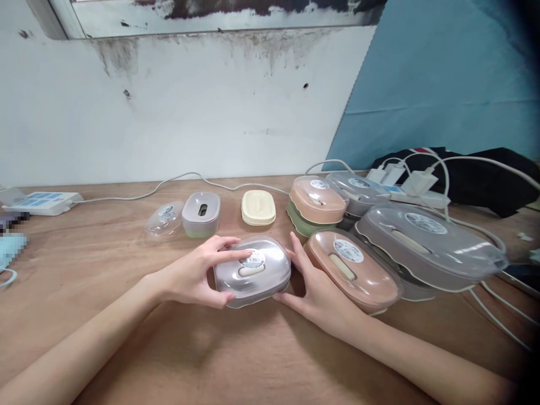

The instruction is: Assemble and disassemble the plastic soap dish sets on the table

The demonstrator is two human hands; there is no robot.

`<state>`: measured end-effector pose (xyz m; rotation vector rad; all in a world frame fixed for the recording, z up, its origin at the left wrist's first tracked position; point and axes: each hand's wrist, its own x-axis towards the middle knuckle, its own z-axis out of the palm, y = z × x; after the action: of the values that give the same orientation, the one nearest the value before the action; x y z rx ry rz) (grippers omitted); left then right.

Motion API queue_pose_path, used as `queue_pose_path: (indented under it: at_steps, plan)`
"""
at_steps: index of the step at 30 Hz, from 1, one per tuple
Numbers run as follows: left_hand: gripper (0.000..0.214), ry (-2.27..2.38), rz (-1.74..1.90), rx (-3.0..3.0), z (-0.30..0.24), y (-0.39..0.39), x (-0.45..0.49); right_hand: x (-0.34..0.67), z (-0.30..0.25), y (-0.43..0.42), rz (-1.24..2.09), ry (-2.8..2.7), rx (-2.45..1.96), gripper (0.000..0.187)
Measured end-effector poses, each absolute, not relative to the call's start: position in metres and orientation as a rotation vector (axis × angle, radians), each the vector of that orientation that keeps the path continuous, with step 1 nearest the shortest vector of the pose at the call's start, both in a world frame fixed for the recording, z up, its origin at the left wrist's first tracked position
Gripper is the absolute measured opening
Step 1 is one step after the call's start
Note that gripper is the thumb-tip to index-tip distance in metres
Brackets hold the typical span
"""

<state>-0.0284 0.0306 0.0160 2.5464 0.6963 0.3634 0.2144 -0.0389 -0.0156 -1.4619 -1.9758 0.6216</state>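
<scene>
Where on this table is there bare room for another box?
Bare wood lies left of the left hand on the grey box, up to the power strip, and between the forearms. Right of the right hand, lidded boxes and cables crowd together.

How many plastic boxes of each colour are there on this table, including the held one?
Held grey box: 1
Other grey boxes: 2
Pink boxes: 2
Cream box: 1
Green box under pink: 1
Pale grey box, green base: 1
Loose clear lid: 1
Total: 9

The left hand (192, 275) and right hand (316, 295) were bare, with slender fingers. Back from the grip, the left forearm (84, 343) and right forearm (422, 360) were uncovered, without sleeves.
</scene>
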Motion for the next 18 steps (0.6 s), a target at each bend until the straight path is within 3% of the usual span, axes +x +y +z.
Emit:
queue_pose_path:
  at_steps: [4, 9, 15, 18]
  plan:
    - [0.077, 0.684, 0.400, 2.608, 0.017, 0.026, -0.026, 0.215, -0.016, -0.040, 0.606, -1.995, -1.451, 0.096]
    - [0.080, 0.700, 0.443, 2.622, 0.011, 0.018, -0.023, 0.215, -0.013, -0.041, 0.504, -2.110, -1.448, 0.070]
    - [0.083, 0.575, 0.494, 2.498, -0.004, 0.024, -0.024, 0.216, 0.004, -0.039, 0.534, -2.210, -1.513, 0.066]
    - [0.081, 0.472, 0.487, 2.481, -0.005, 0.028, -0.027, 0.215, 0.010, -0.041, 0.609, -2.339, -1.385, 0.074]
